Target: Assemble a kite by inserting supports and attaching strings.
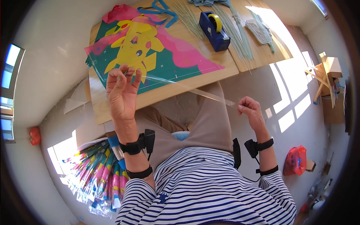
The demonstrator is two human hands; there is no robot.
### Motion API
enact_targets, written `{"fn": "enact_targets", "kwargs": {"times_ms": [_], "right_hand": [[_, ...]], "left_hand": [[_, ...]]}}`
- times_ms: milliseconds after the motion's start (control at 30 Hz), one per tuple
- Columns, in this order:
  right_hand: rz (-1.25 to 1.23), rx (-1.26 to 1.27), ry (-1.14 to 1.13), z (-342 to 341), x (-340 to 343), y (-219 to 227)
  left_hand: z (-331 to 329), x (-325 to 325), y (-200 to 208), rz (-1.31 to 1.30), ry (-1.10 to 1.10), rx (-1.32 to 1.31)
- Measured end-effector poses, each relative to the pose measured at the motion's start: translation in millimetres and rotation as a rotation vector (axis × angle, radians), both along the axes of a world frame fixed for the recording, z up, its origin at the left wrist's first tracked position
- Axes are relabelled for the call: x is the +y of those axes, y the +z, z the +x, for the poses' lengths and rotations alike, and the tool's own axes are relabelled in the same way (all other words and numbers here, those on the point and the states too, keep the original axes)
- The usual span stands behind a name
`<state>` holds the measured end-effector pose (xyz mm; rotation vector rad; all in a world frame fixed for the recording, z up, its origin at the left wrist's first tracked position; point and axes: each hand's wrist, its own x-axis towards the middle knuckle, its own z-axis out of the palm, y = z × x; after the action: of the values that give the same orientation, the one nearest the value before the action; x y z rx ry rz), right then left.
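Observation:
A long clear strip of tape stretches between my two hands, sloping down to the right. My left hand, raised over the near left part of a printed sheet, pinches the strip's left end; a small thing between its fingers is too tiny to make out. Off the table's near edge, beside my right thigh, my right hand has its fingers closed on the other end. The sheet is green and pink with a yellow cartoon figure, and lies on the wooden table.
A blue tape dispenser with a yellow-cored roll stands behind the sheet. Thin pale sticks, a clear plastic tray and blue ribbon lie nearby. Folded colourful packs sit low left; a red bag is at right.

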<state>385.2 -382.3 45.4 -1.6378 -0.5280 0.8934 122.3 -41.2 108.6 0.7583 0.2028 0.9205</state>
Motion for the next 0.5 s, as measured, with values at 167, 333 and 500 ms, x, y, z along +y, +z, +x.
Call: {"fn": "enact_targets", "kwargs": {"times_ms": [167,333,500], "right_hand": [[-0.006,-0.049,0.126,2.6,44.8,17.8],[-0.026,-0.135,0.197,-2.2,74.0,30.6],[-0.062,-0.263,0.193,-1.5,84.9,38.7]], "left_hand": [[-66.1,14.4,-26.7,-0.001,0.142,-0.029],[-112.3,18.0,-41.3,-0.024,0.314,0.048],[-130.0,16.8,-42.9,0.059,0.345,0.195]]}}
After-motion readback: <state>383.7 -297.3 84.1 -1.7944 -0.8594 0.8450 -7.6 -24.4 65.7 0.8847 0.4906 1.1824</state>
